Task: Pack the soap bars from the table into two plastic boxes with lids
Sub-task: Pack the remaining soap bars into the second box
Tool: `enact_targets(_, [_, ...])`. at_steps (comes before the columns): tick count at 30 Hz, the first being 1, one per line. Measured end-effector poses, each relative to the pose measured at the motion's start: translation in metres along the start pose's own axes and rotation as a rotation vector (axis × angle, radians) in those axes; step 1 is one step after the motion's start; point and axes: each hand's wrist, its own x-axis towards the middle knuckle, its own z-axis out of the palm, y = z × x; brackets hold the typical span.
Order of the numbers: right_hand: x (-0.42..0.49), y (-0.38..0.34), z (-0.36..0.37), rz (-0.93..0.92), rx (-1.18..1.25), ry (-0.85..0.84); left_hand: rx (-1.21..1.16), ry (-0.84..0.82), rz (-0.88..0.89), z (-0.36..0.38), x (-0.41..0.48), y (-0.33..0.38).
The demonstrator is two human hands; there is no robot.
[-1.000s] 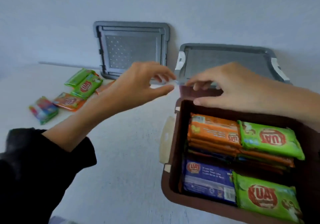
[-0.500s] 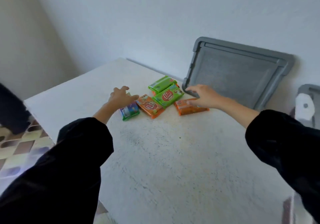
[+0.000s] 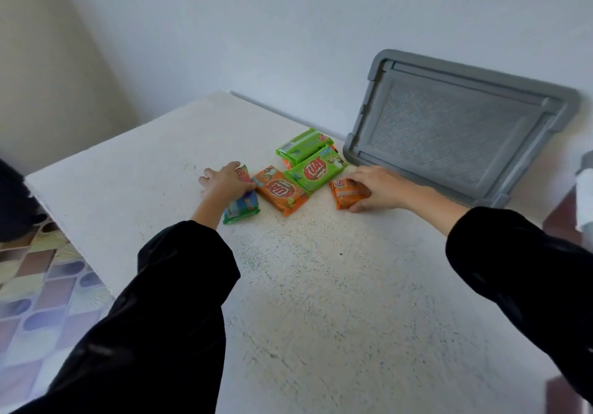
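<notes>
Five soap bars are lying in a loose cluster toward the far side of the white table (image 3: 321, 285). The left hand (image 3: 224, 184) is curling over the blue-and-green soap bar (image 3: 244, 205), its fingers wrapping the far end. The right hand (image 3: 378, 189) is pinching the small orange soap bar (image 3: 348, 194), fingers along its far edge and thumb at the near edge. Between them the large orange soap bar (image 3: 280, 189) is lying flat, touching the green soap bar (image 3: 316, 168), with a second green soap bar (image 3: 301, 144) sitting just behind. A grey lid (image 3: 455, 125) is leaning against the wall beyond the right hand, and a brown box (image 3: 560, 218) is showing at the right edge
</notes>
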Motion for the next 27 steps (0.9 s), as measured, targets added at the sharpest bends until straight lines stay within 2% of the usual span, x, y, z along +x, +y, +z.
enact_targets(4, [-0.009, -0.002, 0.003, 0.037, -0.027, -0.034, 0.129, -0.111, 0.068, -0.013, -0.009, -0.011])
enact_targets(7, [-0.018, -0.003, 0.003, 0.047, -0.035, -0.08, 0.177, -0.131, 0.063, -0.011, -0.018, -0.016])
enact_targets(10, [-0.023, -0.006, -0.001, 0.058, -0.025, -0.11, 0.14, -0.058, 0.048, -0.006, -0.027, -0.019])
enact_targets(14, [-0.037, -0.011, -0.014, 0.098, -0.017, -0.118, -0.026, 0.038, 0.076, -0.013, -0.043, -0.016])
enact_targets(19, [-0.081, -0.008, -0.071, 0.152, 0.011, -0.007, -0.097, 0.015, 0.36, -0.031, -0.081, 0.032])
enact_targets(27, [-0.244, -0.025, -0.133, 0.38, 0.001, 0.074, -0.08, -0.306, 0.972, -0.029, -0.204, 0.154])
